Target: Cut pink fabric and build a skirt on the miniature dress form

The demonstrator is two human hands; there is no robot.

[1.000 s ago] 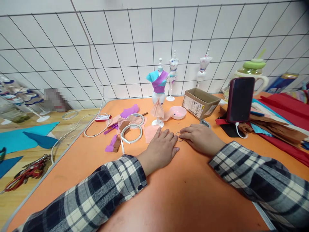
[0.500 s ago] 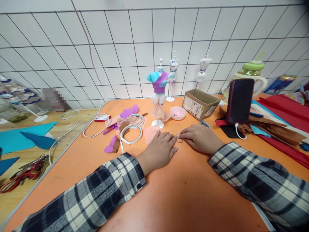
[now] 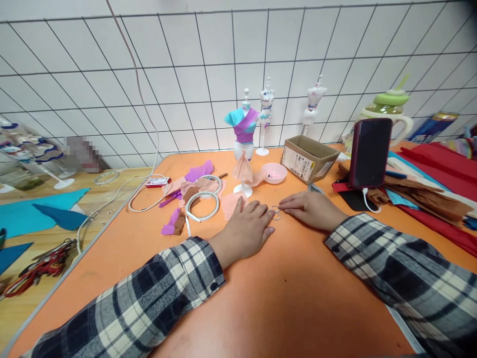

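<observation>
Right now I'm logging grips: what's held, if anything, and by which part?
Cannot be told: left hand and right hand flank thin, round, grey, metallic-looking loops, but no clear pinch shows.

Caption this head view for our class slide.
Left hand and right hand flank thin rings on an orange table before a dressed mannequin.

Plaid sleeves [image 3: 141,293]: navy, cream, grey; dark button [image 3: 213,287] on left cuff [image 3: 207,263]; bare hands [image 3: 244,231].

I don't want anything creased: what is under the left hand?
A peach sheet shows right beside the left hand, on the orange tabletop. Whether it runs beneath the fingers, or anything lies under the palm, is covered.
</observation>
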